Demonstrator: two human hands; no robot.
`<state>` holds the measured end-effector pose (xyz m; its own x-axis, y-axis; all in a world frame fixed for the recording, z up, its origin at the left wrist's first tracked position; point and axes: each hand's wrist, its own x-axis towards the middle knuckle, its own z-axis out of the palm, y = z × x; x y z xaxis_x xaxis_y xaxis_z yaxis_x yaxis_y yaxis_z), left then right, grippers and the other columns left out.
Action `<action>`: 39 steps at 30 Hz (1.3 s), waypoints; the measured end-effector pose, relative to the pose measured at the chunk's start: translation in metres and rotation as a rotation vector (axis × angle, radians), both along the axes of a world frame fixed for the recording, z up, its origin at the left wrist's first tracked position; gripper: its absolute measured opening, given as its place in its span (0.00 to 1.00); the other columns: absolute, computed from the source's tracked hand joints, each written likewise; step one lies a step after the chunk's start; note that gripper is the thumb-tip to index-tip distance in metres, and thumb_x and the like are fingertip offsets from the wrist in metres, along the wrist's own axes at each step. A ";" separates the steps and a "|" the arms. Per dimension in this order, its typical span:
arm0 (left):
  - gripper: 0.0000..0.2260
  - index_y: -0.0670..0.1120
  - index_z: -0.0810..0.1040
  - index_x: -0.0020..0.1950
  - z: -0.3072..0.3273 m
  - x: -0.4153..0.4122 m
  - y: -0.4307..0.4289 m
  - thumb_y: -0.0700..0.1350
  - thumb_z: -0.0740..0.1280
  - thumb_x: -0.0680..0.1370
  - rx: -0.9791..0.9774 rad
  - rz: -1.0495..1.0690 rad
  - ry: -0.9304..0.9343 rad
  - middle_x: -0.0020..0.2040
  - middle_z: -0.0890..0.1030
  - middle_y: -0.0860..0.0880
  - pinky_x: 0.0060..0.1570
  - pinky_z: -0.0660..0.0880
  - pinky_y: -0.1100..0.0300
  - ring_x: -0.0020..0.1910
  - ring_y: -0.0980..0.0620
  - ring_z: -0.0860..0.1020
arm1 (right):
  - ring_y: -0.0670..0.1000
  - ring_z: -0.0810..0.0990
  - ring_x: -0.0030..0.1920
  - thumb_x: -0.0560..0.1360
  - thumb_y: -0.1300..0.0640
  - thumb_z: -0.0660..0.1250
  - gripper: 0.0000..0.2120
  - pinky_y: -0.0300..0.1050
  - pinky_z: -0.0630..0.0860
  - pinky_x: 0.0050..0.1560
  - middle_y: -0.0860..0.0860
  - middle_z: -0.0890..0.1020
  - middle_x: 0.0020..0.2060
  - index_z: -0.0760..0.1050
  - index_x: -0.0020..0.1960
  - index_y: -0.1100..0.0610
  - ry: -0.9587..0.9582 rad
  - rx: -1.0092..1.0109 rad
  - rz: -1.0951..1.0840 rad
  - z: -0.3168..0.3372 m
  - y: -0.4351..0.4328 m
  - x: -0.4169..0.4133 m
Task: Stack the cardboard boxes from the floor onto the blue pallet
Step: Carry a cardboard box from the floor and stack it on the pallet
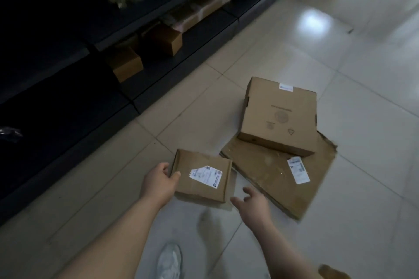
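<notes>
Head view, pretty dim: left hand (158, 181) grips the left edge of the small box (204, 179) on the floor (340, 52), thumb on top, the other fingers hidden down its side. The right hand (254, 206) hangs just off the box's near right corner, fingers spread, holding nothing. Bigger box (281, 115) sits partly on a torn flat cardboard sheet (272, 179) just beside it, and the stuff on the dark shelves (68, 75) is too blurry to make out.
</notes>
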<state>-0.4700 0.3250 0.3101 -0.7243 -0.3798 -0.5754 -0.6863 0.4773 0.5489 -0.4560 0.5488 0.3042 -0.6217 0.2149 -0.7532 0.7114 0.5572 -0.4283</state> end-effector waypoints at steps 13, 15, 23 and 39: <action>0.33 0.48 0.59 0.76 -0.236 -0.098 -0.004 0.57 0.67 0.75 -0.296 -0.400 -0.064 0.77 0.59 0.45 0.73 0.59 0.50 0.75 0.42 0.56 | 0.51 0.80 0.45 0.70 0.49 0.72 0.22 0.45 0.76 0.47 0.51 0.80 0.49 0.71 0.60 0.55 -0.059 0.001 -0.238 -0.236 -0.029 -0.038; 0.35 0.48 0.56 0.78 -0.257 -0.109 -0.003 0.57 0.66 0.76 -0.318 -0.449 -0.084 0.78 0.55 0.46 0.74 0.57 0.49 0.77 0.43 0.52 | 0.51 0.81 0.44 0.69 0.50 0.74 0.18 0.47 0.79 0.48 0.50 0.81 0.50 0.69 0.53 0.52 -0.061 -0.029 -0.302 -0.260 -0.031 -0.036; 0.31 0.55 0.59 0.75 -0.297 -0.131 -0.002 0.58 0.66 0.75 -0.334 -0.510 -0.213 0.76 0.54 0.47 0.70 0.61 0.42 0.73 0.40 0.54 | 0.55 0.81 0.48 0.67 0.50 0.76 0.26 0.49 0.80 0.43 0.54 0.81 0.51 0.72 0.59 0.58 -0.118 -0.154 -0.513 -0.303 -0.041 -0.042; 0.25 0.58 0.68 0.68 -0.170 -0.022 -0.114 0.59 0.68 0.73 -0.379 0.102 -0.159 0.69 0.61 0.47 0.58 0.68 0.52 0.64 0.38 0.64 | 0.55 0.80 0.49 0.64 0.44 0.71 0.33 0.53 0.79 0.54 0.55 0.77 0.57 0.71 0.66 0.53 -0.010 -0.110 0.008 -0.185 -0.128 -0.066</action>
<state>-0.4916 0.2113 0.1400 -0.5855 -0.6513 -0.4827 -0.8025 0.5501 0.2311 -0.5224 0.4210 0.1188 -0.6152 0.1254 -0.7783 0.7116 0.5132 -0.4798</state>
